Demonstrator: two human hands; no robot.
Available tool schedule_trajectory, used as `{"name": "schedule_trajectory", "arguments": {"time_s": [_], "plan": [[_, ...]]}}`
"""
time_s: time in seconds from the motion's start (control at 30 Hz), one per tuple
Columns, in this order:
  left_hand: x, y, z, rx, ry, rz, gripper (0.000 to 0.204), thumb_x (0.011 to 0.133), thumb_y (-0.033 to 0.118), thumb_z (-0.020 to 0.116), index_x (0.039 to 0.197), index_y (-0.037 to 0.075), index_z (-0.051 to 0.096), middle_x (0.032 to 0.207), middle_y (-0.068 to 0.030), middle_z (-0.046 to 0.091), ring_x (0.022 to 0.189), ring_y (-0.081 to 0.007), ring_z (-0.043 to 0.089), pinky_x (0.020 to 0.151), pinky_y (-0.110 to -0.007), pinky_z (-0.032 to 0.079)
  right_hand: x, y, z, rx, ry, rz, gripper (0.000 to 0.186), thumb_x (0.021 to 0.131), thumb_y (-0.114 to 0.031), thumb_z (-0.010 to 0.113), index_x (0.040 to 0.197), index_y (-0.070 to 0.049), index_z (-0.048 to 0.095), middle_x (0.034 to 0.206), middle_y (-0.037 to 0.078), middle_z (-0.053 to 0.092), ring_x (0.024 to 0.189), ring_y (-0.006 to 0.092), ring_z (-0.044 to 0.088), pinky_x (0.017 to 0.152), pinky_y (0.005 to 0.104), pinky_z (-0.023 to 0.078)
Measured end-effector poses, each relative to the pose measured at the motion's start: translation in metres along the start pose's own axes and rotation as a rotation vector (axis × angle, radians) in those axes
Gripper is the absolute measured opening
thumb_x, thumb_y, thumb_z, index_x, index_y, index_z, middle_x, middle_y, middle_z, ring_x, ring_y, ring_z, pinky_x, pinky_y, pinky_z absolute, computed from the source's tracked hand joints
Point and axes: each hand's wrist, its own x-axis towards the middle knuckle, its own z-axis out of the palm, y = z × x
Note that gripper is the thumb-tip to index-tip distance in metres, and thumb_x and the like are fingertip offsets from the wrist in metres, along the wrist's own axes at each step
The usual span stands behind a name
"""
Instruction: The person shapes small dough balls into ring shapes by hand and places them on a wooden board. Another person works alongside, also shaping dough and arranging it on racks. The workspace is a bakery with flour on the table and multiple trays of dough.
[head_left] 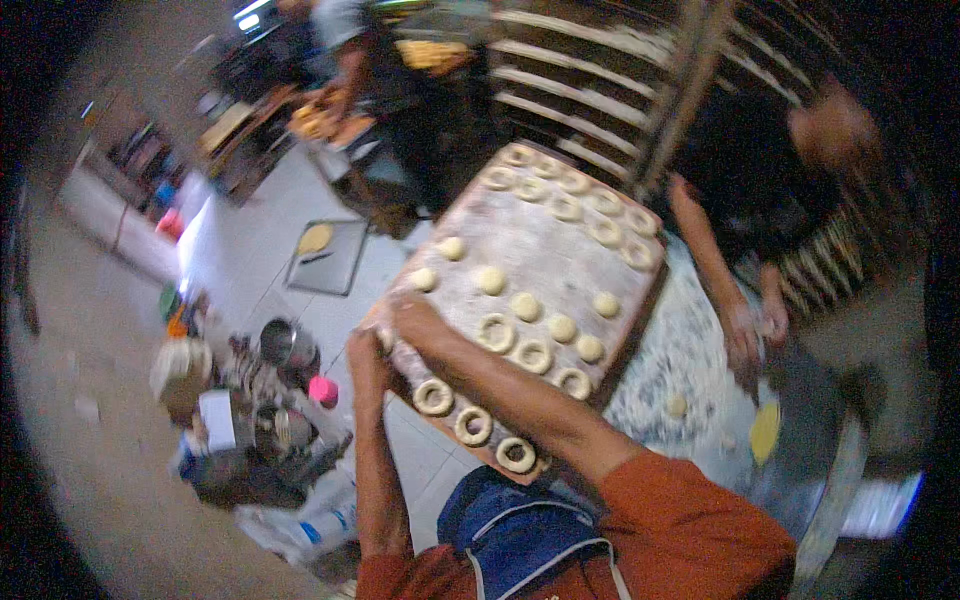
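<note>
A floured wooden board [465,230] lies tilted in front of me, bearing dough rings [433,411] along its near and far ends. Several round dough balls [490,281] sit across its middle. My right forearm reaches leftward over the board, and my right hand [408,308] is at its left edge, close to a dough ball. Just below it, my left hand [370,342] is at the same edge, beside a small pale piece of dough. Blur smears the fingers of both hands, so what they grip, if anything, does not show.
At right, a co-worker's hands [745,335] are over a floured table [655,350]. Another person [385,90] stands at the back left. On the floor lie a metal tray [345,262], a pot [285,340] and a pink container [323,390]. Slatted racks [580,85] stand behind.
</note>
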Motion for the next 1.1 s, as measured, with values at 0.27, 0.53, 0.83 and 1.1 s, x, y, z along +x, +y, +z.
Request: {"name": "schedule_trajectory", "arguments": {"time_s": [0.27,0.53,0.83,1.1], "plan": [[-0.055,-0.042,-0.013,-0.706,0.024,-0.320,0.024,0.082,0.003,0.068,0.097,0.003,0.050,0.085,-0.0039,0.054,0.071,-0.0146,0.054,0.061,-0.028,0.047,-0.048,-0.084,-0.123,0.723,0.214,0.448,0.029,0.077,-0.018,0.061,0.101,-0.001,0.057,0.085,0.023,0.065,0.081,0.0390,0.064,0.074,0.0471,0.050],[-0.053,-0.104,0.025,-0.826,-0.122,-0.484,0.032,0.079,0.010,0.073,0.105,-0.002,0.059,0.098,-0.0123,0.062,0.088,-0.0204,0.057,0.077,-0.034,0.048,-0.295,0.002,-0.273,0.370,0.428,0.600,0.026,0.070,-0.021,0.075,0.089,-0.005,0.067,0.086,0.015,0.064,0.085,0.0337,0.061,0.076,0.0432,0.048],[-0.045,0.230,-0.017,-1.008,-0.371,0.019,0.031,0.082,0.007,0.071,0.109,0.002,0.059,0.105,-0.0095,0.064,0.097,-0.0187,0.061,0.084,-0.030,0.050,-0.470,0.100,-0.381,-0.093,0.242,1.202,0.029,0.070,-0.012,0.073,0.093,-0.003,0.060,0.082,0.017,0.065,0.080,0.0309,0.065,0.069,0.0440,0.050],[-0.126,0.464,0.054,-1.153,-0.647,0.035,0.043,0.090,0.027,0.065,0.119,-0.005,0.057,0.111,-0.0184,0.063,0.101,-0.0249,0.062,0.085,-0.034,0.051,-0.511,0.078,-0.381,0.503,0.552,1.039,0.029,0.069,-0.016,0.080,0.083,-0.007,0.056,0.071,0.003,0.059,0.071,0.0159,0.059,0.062,0.0305,0.048]]}}
